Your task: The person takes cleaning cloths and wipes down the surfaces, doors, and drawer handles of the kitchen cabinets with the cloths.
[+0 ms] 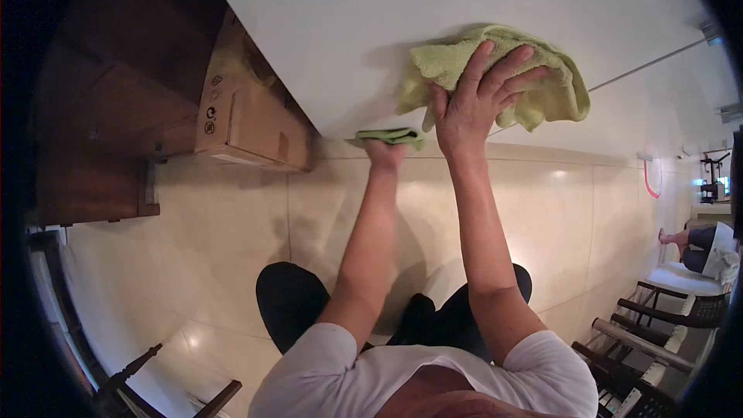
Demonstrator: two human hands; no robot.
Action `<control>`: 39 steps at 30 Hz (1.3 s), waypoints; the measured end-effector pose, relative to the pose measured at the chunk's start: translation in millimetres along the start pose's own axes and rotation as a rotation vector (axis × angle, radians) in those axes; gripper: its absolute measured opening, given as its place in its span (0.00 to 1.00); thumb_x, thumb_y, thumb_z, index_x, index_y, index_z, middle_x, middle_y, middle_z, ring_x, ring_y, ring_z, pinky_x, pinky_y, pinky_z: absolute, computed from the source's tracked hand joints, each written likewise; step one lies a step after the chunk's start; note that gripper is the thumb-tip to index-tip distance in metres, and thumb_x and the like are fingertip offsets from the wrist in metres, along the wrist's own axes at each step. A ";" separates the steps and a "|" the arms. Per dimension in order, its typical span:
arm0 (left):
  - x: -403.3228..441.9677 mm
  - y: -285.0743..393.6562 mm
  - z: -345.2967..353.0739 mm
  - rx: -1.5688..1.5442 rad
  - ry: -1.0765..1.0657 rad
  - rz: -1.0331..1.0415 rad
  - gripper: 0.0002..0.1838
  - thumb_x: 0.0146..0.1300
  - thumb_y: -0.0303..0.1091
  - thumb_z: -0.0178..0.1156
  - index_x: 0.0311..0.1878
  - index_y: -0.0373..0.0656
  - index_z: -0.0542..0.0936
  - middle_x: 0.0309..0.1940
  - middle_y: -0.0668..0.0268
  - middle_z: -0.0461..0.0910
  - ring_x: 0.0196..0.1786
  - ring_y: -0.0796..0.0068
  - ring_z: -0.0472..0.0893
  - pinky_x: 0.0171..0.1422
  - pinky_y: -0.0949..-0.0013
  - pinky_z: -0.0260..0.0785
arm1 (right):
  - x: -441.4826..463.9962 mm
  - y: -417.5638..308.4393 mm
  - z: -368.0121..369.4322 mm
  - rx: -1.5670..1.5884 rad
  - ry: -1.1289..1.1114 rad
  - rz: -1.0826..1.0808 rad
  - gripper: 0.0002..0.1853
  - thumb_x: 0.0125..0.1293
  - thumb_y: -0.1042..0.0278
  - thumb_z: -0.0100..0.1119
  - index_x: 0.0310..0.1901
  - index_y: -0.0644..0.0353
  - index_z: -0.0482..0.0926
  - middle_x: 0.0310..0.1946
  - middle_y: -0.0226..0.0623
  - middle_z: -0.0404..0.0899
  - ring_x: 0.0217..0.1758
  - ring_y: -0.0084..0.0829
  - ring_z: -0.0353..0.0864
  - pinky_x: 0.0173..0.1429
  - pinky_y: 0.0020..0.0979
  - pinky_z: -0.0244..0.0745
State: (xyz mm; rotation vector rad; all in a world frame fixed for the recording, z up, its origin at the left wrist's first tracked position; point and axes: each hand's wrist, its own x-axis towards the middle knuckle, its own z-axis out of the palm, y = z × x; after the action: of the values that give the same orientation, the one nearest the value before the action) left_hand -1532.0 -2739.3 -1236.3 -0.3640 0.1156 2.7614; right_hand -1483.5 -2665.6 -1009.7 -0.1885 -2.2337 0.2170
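My right hand (pixel 474 101) lies over a crumpled yellow-green cloth (pixel 563 81), holding it against the smooth white panel (pixel 340 15). Its index and middle fingers are stretched out over the fabric, while the others bend into it. Lower and to the left, my left hand (pixel 383 153) grips a folded green cloth (pixel 389 136) by the panel's lower edge. That hand is slightly blurred, and its fingertips are hidden behind the fabric.
A cardboard box (pixel 255 120) stands left of the panel, beside dark wooden furniture (pixel 116 124). Pale tiles cover the floor (pixel 217 248). Dark chair parts (pixel 128 371) show at the lower left; more chairs (pixel 642 340) and a seated person (pixel 696 251) are at the right.
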 end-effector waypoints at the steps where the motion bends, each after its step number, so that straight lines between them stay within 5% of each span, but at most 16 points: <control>1: 10.8 7.1 -21.2 0.137 -0.047 0.168 0.29 0.72 0.57 0.38 0.66 0.47 0.65 0.63 0.63 0.67 0.66 0.61 0.65 0.72 0.55 0.56 | 0.2 2.0 1.0 0.007 0.000 -0.012 0.52 0.51 0.58 0.70 0.74 0.39 0.46 0.74 0.56 0.21 0.70 0.79 0.20 0.56 0.83 0.43; 2: 17.1 16.4 -39.3 0.274 -0.090 0.332 0.28 0.72 0.55 0.39 0.65 0.47 0.66 0.62 0.62 0.69 0.65 0.60 0.66 0.71 0.54 0.57 | -1.4 4.8 1.9 0.011 -0.005 -0.021 0.52 0.51 0.58 0.70 0.74 0.38 0.47 0.74 0.57 0.21 0.70 0.79 0.20 0.56 0.84 0.43; 5: 17.0 39.7 -44.3 0.302 0.145 0.393 0.28 0.72 0.55 0.38 0.66 0.47 0.65 0.63 0.62 0.68 0.66 0.60 0.65 0.72 0.55 0.56 | -6.4 10.7 4.0 0.011 -0.027 -0.016 0.53 0.49 0.60 0.71 0.74 0.37 0.47 0.74 0.56 0.21 0.70 0.80 0.19 0.55 0.85 0.41; 10: -6.9 -17.3 -8.7 0.291 0.320 0.325 0.30 0.72 0.56 0.37 0.67 0.45 0.64 0.65 0.62 0.66 0.67 0.61 0.64 0.73 0.56 0.54 | -6.4 9.6 9.8 0.099 0.007 -0.016 0.57 0.47 0.63 0.72 0.74 0.35 0.43 0.74 0.55 0.17 0.68 0.84 0.18 0.52 0.87 0.39; 13: -22.9 -82.4 23.0 0.208 0.331 0.159 0.30 0.72 0.56 0.36 0.67 0.45 0.63 0.66 0.62 0.65 0.68 0.61 0.63 0.74 0.56 0.53 | -7.7 13.6 9.8 -0.099 -0.050 -0.092 0.62 0.49 0.61 0.70 0.75 0.45 0.31 0.72 0.60 0.12 0.69 0.78 0.11 0.57 0.83 0.40; 19: -37.1 -111.1 74.4 -0.010 0.244 -0.151 0.32 0.73 0.57 0.35 0.68 0.43 0.61 0.67 0.62 0.62 0.70 0.62 0.62 0.75 0.57 0.50 | -18.1 19.6 16.0 -0.155 -0.130 -0.094 0.61 0.47 0.61 0.72 0.75 0.44 0.36 0.71 0.63 0.14 0.69 0.81 0.17 0.54 0.85 0.42; 22: -52.4 -72.8 114.3 -0.021 0.194 -0.243 0.32 0.73 0.57 0.34 0.69 0.42 0.60 0.68 0.62 0.61 0.70 0.62 0.61 0.76 0.57 0.49 | -24.2 20.1 12.2 -0.079 -0.232 -0.001 0.45 0.51 0.61 0.68 0.70 0.33 0.57 0.75 0.53 0.28 0.68 0.85 0.31 0.53 0.85 0.47; 24: -68.9 -43.7 149.4 0.037 0.144 -0.230 0.33 0.73 0.58 0.33 0.69 0.42 0.60 0.69 0.62 0.61 0.71 0.63 0.60 0.76 0.58 0.48 | -25.1 22.0 8.3 -0.078 -0.220 -0.024 0.43 0.52 0.61 0.67 0.70 0.34 0.58 0.76 0.50 0.31 0.69 0.82 0.34 0.56 0.83 0.47; 29: -113.4 -8.4 226.1 0.553 -0.140 0.180 0.34 0.74 0.58 0.32 0.72 0.42 0.55 0.72 0.60 0.56 0.73 0.62 0.58 0.78 0.60 0.42 | 3.3 6.6 -31.4 -0.021 -0.092 -0.019 0.44 0.52 0.60 0.66 0.72 0.36 0.57 0.76 0.47 0.34 0.73 0.74 0.35 0.63 0.78 0.42; 33: -150.8 -23.2 304.7 1.327 -0.387 0.600 0.39 0.74 0.57 0.33 0.75 0.37 0.39 0.75 0.49 0.21 0.77 0.50 0.22 0.77 0.51 0.20 | 118.1 -8.7 -110.0 0.096 0.204 -0.025 0.43 0.52 0.57 0.65 0.72 0.36 0.58 0.76 0.47 0.37 0.74 0.72 0.33 0.65 0.75 0.43; 37: -155.1 -17.8 396.9 1.894 -0.614 1.293 0.34 0.75 0.51 0.37 0.73 0.35 0.51 0.75 0.42 0.33 0.75 0.34 0.29 0.74 0.38 0.22 | 210.7 -17.2 -185.0 -0.010 0.303 -0.176 0.42 0.52 0.55 0.64 0.71 0.37 0.59 0.76 0.43 0.40 0.76 0.65 0.35 0.67 0.71 0.46; 39: -154.5 -2.9 428.1 2.103 -0.560 1.463 0.31 0.74 0.49 0.39 0.72 0.38 0.57 0.74 0.44 0.39 0.75 0.35 0.33 0.74 0.37 0.24 | 230.5 -18.5 -199.1 -0.012 0.374 -0.200 0.42 0.52 0.57 0.64 0.71 0.40 0.60 0.76 0.42 0.42 0.76 0.63 0.37 0.67 0.69 0.47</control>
State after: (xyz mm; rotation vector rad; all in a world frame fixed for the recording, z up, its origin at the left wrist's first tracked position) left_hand -1492.4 -2734.5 -783.0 1.3741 3.3630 1.4320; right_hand -1471.1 -2617.1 -708.7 -0.0085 -1.8667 0.0534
